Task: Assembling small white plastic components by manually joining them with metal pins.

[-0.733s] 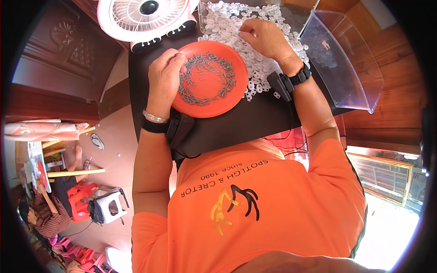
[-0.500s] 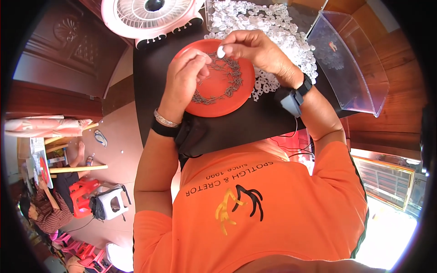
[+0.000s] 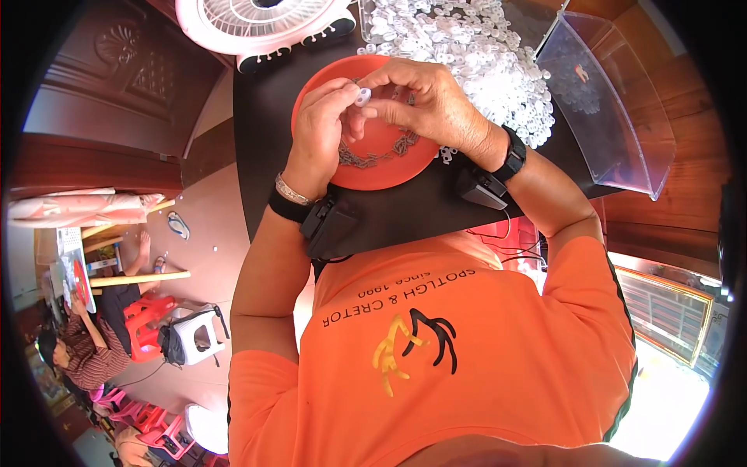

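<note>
Above the red plate point(image 3: 373, 177) my two hands meet around one small white plastic cable clip point(image 3: 363, 96). Thumb and index finger of my right hand point(image 3: 424, 101) pinch it from the right. The fingers of my left hand point(image 3: 325, 117) are closed and press up against its left side; anything tiny between them is hidden. Many thin grey nails point(image 3: 359, 160) lie in a loose ring inside the plate, partly covered by my hands. Beyond my right hand spreads a large heap of similar white clips point(image 3: 498, 74).
A pink and white fan point(image 3: 264, 31) stands at the table's far left. To the right is a clear plastic bin point(image 3: 615, 117). Black devices are strapped at both wrists, close over the dark tabletop point(image 3: 405, 222). Far left, another person point(image 3: 85, 354) sits near red stools.
My right hand has brought the clip left and slightly down to my left fingertips, so the hands now touch around it. The view has shifted a little.
</note>
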`<control>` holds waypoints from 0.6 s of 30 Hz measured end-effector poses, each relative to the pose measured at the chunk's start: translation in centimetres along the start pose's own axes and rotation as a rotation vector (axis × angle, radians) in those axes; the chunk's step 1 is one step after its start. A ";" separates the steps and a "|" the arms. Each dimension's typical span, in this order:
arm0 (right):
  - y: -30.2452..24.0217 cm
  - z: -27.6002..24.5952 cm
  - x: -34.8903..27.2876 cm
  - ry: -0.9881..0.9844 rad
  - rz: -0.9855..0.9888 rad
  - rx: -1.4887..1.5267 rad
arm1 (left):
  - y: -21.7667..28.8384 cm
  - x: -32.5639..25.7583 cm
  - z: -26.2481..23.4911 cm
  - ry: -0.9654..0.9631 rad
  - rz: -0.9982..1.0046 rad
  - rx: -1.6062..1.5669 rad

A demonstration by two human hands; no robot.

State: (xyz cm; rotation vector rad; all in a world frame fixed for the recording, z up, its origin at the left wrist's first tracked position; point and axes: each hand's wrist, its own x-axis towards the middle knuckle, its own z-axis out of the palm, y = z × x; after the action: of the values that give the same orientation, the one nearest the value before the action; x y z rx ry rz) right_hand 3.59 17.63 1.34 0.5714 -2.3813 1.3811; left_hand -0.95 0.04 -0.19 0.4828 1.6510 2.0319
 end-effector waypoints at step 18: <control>1.3 0.0 0.1 0.095 -0.242 -0.114 | 0.1 0.3 -0.3 -0.099 0.015 0.096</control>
State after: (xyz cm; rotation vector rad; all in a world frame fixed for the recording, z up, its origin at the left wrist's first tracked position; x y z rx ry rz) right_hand 2.81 18.17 0.39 0.7193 -2.2148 1.1358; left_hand -1.39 -0.02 -0.15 0.6205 1.6950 1.9142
